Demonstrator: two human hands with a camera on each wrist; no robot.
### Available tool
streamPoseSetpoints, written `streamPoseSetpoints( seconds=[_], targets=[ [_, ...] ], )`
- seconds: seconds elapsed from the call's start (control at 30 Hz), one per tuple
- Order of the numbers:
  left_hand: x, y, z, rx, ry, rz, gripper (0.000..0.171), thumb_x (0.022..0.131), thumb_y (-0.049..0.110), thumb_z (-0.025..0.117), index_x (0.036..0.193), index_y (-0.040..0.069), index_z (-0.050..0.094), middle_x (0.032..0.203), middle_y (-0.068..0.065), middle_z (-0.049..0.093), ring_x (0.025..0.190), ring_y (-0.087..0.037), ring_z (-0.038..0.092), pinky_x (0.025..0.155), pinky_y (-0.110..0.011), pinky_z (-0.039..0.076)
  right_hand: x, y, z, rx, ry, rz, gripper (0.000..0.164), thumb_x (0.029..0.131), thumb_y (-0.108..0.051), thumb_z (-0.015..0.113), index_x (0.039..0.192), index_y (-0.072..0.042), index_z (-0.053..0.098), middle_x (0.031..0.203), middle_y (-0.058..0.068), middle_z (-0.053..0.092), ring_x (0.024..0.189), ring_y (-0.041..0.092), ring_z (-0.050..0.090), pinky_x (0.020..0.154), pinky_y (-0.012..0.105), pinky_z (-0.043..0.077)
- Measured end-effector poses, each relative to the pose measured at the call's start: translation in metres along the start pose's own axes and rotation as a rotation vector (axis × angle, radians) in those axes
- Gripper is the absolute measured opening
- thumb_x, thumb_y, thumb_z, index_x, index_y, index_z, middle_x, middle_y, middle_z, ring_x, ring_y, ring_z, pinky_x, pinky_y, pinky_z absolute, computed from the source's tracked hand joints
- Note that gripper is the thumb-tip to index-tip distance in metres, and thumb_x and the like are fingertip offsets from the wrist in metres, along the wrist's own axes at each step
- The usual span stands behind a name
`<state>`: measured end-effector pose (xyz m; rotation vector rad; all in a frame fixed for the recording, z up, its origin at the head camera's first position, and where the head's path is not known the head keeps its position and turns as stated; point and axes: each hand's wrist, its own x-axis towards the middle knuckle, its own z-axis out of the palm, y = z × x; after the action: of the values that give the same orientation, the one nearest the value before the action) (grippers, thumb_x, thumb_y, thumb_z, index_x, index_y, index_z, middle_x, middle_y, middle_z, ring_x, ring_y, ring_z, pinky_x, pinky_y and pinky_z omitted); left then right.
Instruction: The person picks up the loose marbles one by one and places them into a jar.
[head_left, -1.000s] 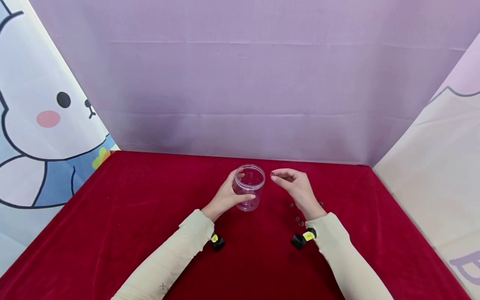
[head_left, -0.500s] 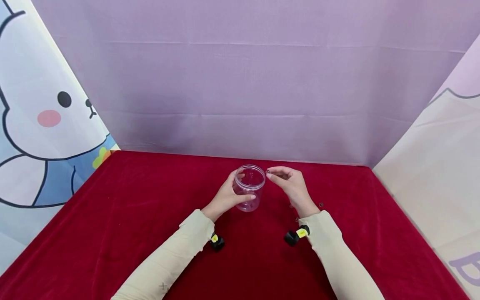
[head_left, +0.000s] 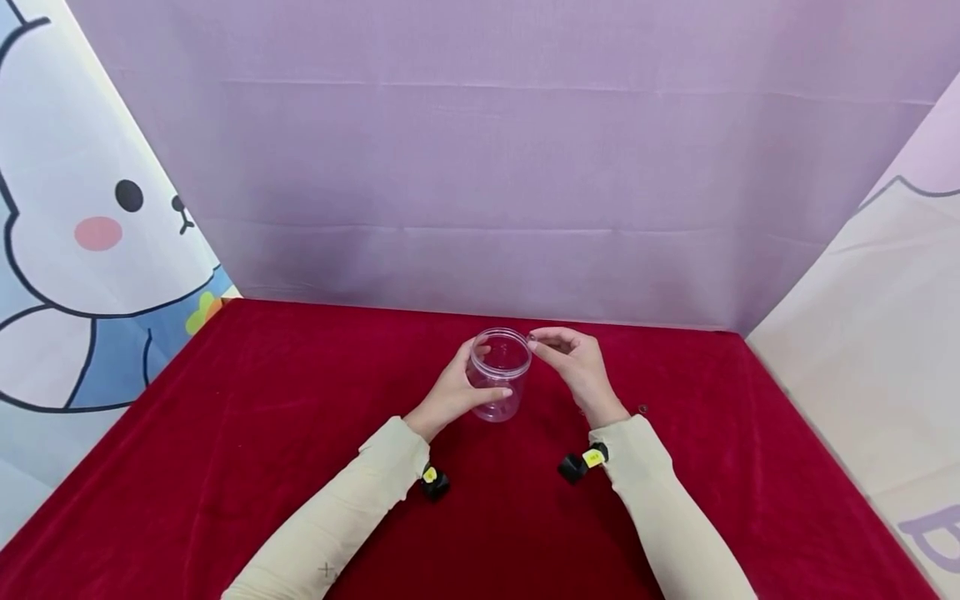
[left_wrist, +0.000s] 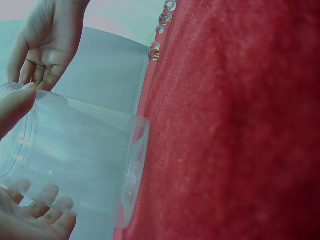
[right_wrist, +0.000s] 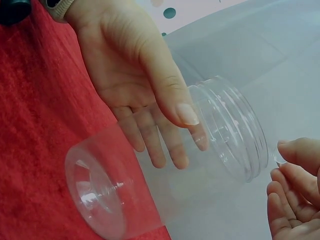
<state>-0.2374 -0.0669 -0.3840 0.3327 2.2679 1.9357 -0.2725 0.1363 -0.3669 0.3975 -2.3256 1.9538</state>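
A clear, wide-mouthed plastic jar (head_left: 501,385) stands near the middle of the red cloth, its mouth upward. My left hand (head_left: 452,394) grips its side, thumb in front and fingers round the back; the right wrist view shows the ribbed neck (right_wrist: 227,127) just above that thumb. Beside the rim, my right hand (head_left: 576,368) pinches a small clear glass marble (right_wrist: 280,156) between thumb and fingertips. The marble is at the outer edge of the mouth; whether it touches the rim I cannot tell. Fingers partly cover it.
Several clear marbles (left_wrist: 165,19) lie on the red cloth (head_left: 300,433); in the head view one marble (head_left: 642,409) shows right of my right wrist, and the forearm hides others. A lilac curtain (head_left: 480,192) rises behind the table, with printed cloth (head_left: 97,275) at the left.
My right hand has moved left with the marble, from a short distance off to the jar's rim. The right forearm now covers marbles seen earlier. My left hand and the jar stay in place.
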Motion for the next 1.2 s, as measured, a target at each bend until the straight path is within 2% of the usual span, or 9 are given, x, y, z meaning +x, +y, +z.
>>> streamPoseSetpoints(
  seconds=[0.37, 0.9, 1.2],
  targets=[
    [-0.0005, 0.0, 0.0007, -0.006, -0.001, -0.002, 0.089, 0.077, 0.013, 0.077, 0.147, 0.013, 0.023, 0.145, -0.013, 0.036, 0.132, -0.033, 0.036, 0.106, -0.052, 0.034, 0.0029, 0.0042, 0.003, -0.003, 0.006, 0.015, 0.03, 0.083, -0.015, 0.072, 0.108, 0.002, 0.067, 0.091, 0.0, 0.068, 0.085, 0.012, 0.061, 0.076, 0.022, 0.05],
    [-0.0015, -0.0004, 0.0007, 0.004, -0.004, 0.005, 0.088, 0.078, 0.013, 0.076, 0.148, 0.011, 0.023, 0.145, -0.014, 0.035, 0.131, -0.034, 0.035, 0.105, -0.052, 0.035, 0.0028, 0.007, 0.0075, 0.003, 0.003, 0.007, 0.026, 0.084, -0.014, 0.071, 0.106, 0.0, 0.068, 0.094, 0.007, 0.068, 0.085, 0.015, 0.061, 0.074, 0.023, 0.051],
    [-0.0017, 0.0005, -0.0003, 0.007, -0.009, -0.006, 0.088, 0.078, 0.014, 0.077, 0.148, 0.012, 0.023, 0.146, -0.013, 0.035, 0.132, -0.033, 0.034, 0.105, -0.052, 0.034, 0.0034, 0.0085, 0.0092, 0.002, 0.007, -0.005, 0.027, 0.084, -0.013, 0.071, 0.106, 0.001, 0.068, 0.092, 0.003, 0.068, 0.084, 0.015, 0.061, 0.073, 0.022, 0.051]
  ],
)
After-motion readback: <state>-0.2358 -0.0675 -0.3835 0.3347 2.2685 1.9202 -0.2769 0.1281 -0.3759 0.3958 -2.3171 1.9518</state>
